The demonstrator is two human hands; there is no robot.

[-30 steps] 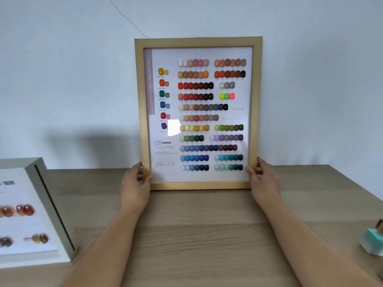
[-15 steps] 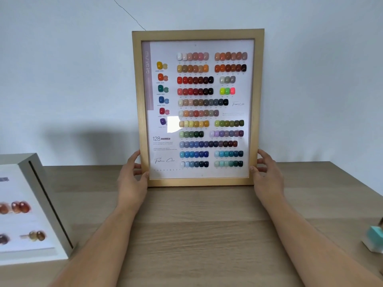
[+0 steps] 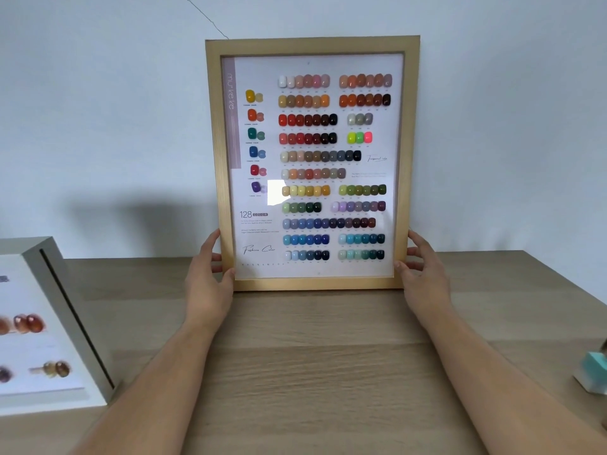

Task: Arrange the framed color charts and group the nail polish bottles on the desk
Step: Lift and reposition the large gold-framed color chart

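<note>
A wooden-framed color chart (image 3: 312, 46) with many rows of nail color swatches stands upright on the desk (image 3: 312, 372), its top against the wall. My left hand (image 3: 208, 280) grips the frame's lower left edge, thumb in front. On the lower right edge sits my right hand (image 3: 423, 270), fingers curled around the frame's side. A second chart in a white frame (image 3: 65, 310) lies flat at the desk's left edge, showing a few brown swatches. At the far right edge a nail polish bottle (image 3: 591, 372) with a teal cap is partly cut off.
A pale wall (image 3: 115, 126) runs right behind the desk, with a thin crack at the top. The desk's right edge slants off at the far right.
The wooden frame has shifted slightly back and stands more upright against the wall. Both hands have stayed on its lower sides.
</note>
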